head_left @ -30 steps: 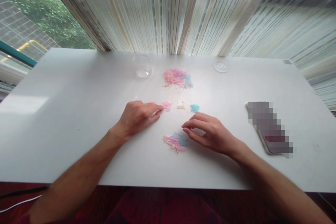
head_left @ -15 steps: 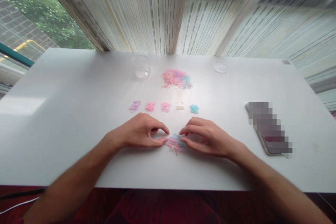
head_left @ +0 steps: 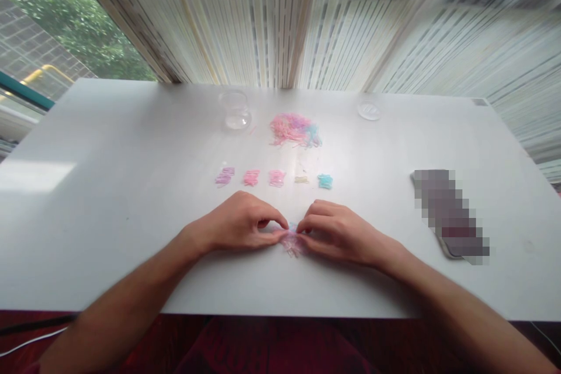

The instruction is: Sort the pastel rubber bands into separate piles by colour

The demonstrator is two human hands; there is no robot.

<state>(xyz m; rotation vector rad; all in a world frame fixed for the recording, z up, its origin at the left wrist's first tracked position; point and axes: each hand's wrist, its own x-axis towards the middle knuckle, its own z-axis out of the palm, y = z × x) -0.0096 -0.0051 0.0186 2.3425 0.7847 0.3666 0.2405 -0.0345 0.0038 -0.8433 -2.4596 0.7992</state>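
Note:
My left hand (head_left: 244,222) and my right hand (head_left: 339,231) meet over a small mixed pile of pink, lilac and blue strands (head_left: 293,245). Thumb and forefinger of each hand are pinched at the pile's upper part; what they grip is too small to make out. Beyond them lies a row of small sorted bunches: purple (head_left: 225,176), darker pink (head_left: 251,177), light pink (head_left: 276,178), a thin cream one (head_left: 301,179) and turquoise (head_left: 325,181). Farther back is a larger mixed heap (head_left: 294,130).
A clear plastic container (head_left: 236,111) stands at the back left of the heap, and a clear round lid (head_left: 369,110) lies at the back right. A phone-like object (head_left: 449,213), partly pixelated, is on the white table (head_left: 109,234) to the right.
Both hands have moved towards each other over the small pile, and their thumbs and forefingers have closed. The cream bunch now looks flatter.

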